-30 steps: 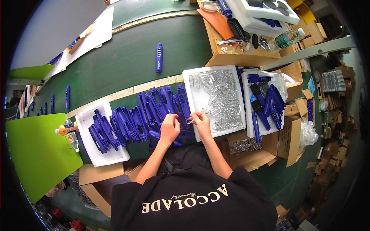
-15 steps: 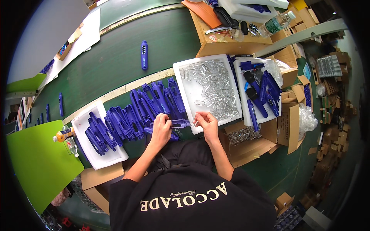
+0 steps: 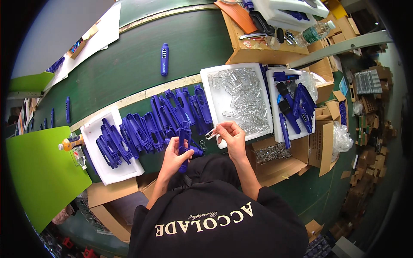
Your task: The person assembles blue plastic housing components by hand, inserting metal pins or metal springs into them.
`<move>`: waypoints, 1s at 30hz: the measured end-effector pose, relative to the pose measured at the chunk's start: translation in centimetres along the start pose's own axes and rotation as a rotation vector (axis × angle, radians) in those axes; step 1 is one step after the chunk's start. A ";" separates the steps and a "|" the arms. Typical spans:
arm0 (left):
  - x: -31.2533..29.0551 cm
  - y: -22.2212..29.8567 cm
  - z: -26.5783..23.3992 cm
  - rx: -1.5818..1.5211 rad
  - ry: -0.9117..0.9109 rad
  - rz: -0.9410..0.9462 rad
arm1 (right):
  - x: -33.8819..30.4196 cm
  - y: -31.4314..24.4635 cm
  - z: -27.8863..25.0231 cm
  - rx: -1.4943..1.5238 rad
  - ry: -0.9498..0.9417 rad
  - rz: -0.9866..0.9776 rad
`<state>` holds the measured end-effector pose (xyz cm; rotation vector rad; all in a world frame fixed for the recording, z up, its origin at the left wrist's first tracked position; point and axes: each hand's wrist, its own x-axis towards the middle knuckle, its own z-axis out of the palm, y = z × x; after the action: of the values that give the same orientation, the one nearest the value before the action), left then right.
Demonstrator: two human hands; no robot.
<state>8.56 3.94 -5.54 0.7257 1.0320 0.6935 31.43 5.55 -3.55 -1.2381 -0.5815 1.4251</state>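
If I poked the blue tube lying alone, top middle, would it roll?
The tube might roll: its sides look rounded and nothing touches it. It's probably stiff, looking like hard plastic. The left hand holds a similar tube, so it's likely light.

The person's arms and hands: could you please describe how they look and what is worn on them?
The left hand and right hand are bare, without gloves. The forearms are uncovered too, and I see no watch or cable on them. Short, loose black sleeves cover the upper arms, part of a black shirt with pale lettering.
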 end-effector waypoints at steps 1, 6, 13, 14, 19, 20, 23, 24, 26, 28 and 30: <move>0.0 0.1 0.2 0.029 0.037 -0.032 | 0.0 -0.1 0.3 -0.002 -0.008 0.004; 0.3 0.8 1.5 -0.064 0.082 0.048 | 0.1 -0.3 1.6 -0.119 -0.048 -0.003; -0.2 3.2 1.6 -0.077 -0.213 0.074 | -0.3 -1.0 4.3 -0.460 -0.056 -0.338; -0.2 3.3 1.5 -0.106 -0.248 0.101 | -0.3 -1.1 4.5 -0.460 -0.054 -0.338; -0.4 3.5 2.4 -0.043 -0.180 0.099 | -0.2 -2.2 5.6 -0.753 -0.065 -0.548; -0.5 3.6 2.7 -0.025 -0.146 0.088 | -0.3 -2.5 5.7 -0.747 -0.080 -0.553; -0.5 4.1 3.2 0.025 -0.080 0.042 | -0.2 -2.6 5.6 -0.809 -0.160 -0.645; -0.5 4.1 3.4 0.023 -0.081 0.042 | -0.5 -2.1 5.8 -0.811 -0.161 -0.645; -0.4 4.3 4.0 0.022 -0.046 0.080 | -1.6 -0.4 6.7 -0.417 0.039 -0.459; -0.4 3.8 4.3 0.047 -0.028 0.112 | -2.4 0.7 7.1 -0.336 0.091 -0.519; -0.7 3.7 4.6 0.071 -0.001 0.143 | -3.3 -0.5 7.7 -0.227 -0.005 -0.036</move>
<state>11.97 4.61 -0.74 0.8673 1.0141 0.7824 24.20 4.78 0.65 -1.3946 -0.7822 1.3596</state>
